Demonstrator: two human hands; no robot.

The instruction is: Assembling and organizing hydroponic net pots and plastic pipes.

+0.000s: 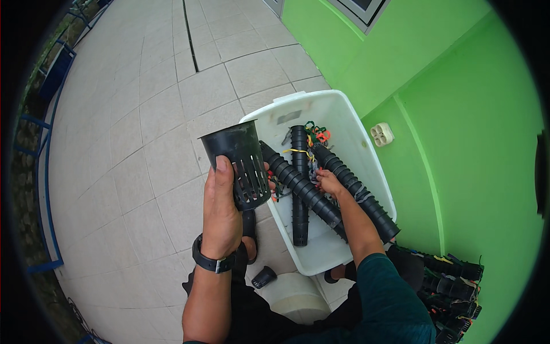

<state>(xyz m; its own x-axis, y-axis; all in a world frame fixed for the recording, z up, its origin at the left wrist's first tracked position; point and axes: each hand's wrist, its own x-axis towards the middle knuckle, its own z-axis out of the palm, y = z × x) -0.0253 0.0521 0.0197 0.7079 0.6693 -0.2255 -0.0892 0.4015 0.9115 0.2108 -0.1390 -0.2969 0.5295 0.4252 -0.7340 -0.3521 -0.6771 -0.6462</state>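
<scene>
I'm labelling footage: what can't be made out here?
In the head view:
Black slotted pot: inside hidden by its own wall.
Left hand: most fingers hidden behind that pot.
Right hand: whether it holds anything; its fingers hide this.
Crossing stack of black pots: lower end hidden by right forearm.
Blue railing: cut off by the dark left rim.

My upper garment: dark teal-green, the right sleeve (392,292) short, ending above my elbow, its cloth softly creased; of the left sleeve, only a sliver at the lower edge
My left wrist: one broad black strap (201,254), band-like, with a small silver-toned buckle (218,266) on the inner side
My hands, left (222,200) and right (328,182): bare, forearms likewise
My legs: black trousers (252,318), loose in cut
My feet: dark footwear (250,222), partly hidden, bare skin showing above
</scene>
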